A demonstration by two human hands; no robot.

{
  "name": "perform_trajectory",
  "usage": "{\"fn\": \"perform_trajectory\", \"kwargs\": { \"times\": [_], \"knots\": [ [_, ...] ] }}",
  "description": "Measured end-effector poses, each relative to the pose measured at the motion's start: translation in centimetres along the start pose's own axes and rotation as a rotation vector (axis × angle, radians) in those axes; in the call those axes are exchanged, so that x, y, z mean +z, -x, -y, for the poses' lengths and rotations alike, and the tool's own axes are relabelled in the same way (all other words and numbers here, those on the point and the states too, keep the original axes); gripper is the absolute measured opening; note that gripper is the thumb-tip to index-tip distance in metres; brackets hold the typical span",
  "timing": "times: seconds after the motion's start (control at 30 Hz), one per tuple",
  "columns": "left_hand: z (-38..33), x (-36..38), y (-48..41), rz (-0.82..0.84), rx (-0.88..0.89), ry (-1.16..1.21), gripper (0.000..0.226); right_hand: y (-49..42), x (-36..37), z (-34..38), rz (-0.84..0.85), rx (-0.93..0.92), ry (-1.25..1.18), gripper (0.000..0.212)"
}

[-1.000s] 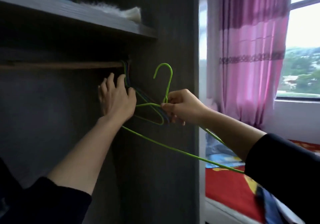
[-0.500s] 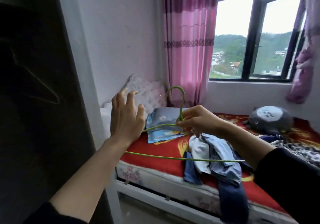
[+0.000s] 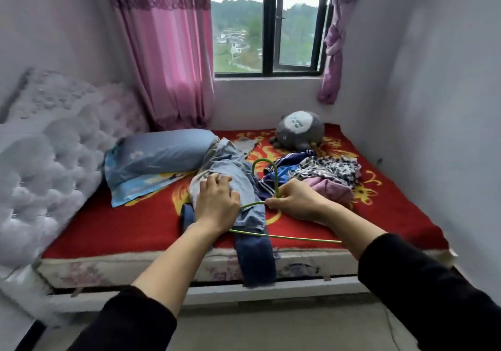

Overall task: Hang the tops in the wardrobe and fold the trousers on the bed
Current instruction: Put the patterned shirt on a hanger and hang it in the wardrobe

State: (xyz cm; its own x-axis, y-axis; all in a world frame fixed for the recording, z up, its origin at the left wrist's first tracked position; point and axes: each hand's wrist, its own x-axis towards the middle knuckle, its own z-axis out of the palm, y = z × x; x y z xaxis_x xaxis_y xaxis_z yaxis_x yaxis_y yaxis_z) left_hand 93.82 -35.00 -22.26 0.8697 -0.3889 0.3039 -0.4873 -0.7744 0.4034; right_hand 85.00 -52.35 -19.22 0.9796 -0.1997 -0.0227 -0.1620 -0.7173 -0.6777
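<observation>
My right hand (image 3: 294, 200) grips a green wire hanger (image 3: 271, 236) at the base of its hook, holding it over the bed (image 3: 122, 220). My left hand (image 3: 217, 201) rests on a light blue garment (image 3: 238, 177) lying on the red bedspread, fingers curled onto the cloth; I cannot tell if it grips it. A dark blue garment (image 3: 254, 258) hangs over the bed's front edge. To the right lies a heap: a navy striped piece (image 3: 282, 169), a black-and-white patterned piece (image 3: 325, 169) and a pink piece (image 3: 330, 190). The wardrobe is out of view.
A blue pillow (image 3: 160, 155) lies at the head end beside a white tufted headboard (image 3: 46, 160). A grey plush toy (image 3: 298, 131) sits by the far wall under the window (image 3: 268, 22). Pink curtains (image 3: 168, 46) hang at the left. Walls close in on the right.
The view has swung from the wardrobe to the bed. My right hand carried the green hanger along. My left hand left the rail's hangers and came down onto the light blue garment.
</observation>
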Motion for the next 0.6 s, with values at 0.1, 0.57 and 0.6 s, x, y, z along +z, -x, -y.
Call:
{"fn": "perform_trajectory", "kwargs": {
  "times": [0.1,0.57,0.6],
  "knots": [
    [-2.4,5.1,-3.8,0.092,0.019,0.047,0.042,-3.3,-1.1,-5.4,-0.02,0.08,0.07,0.037],
    [-9.0,25.0,-23.1,0.432,0.016,0.158,0.038,-16.9,-8.9,-23.4,-0.072,0.49,0.003,0.033],
    [-9.4,26.3,-24.1,0.454,0.011,0.15,0.038,-17.7,-9.3,-24.8,-0.086,0.518,0.001,0.034]
  ]
}}
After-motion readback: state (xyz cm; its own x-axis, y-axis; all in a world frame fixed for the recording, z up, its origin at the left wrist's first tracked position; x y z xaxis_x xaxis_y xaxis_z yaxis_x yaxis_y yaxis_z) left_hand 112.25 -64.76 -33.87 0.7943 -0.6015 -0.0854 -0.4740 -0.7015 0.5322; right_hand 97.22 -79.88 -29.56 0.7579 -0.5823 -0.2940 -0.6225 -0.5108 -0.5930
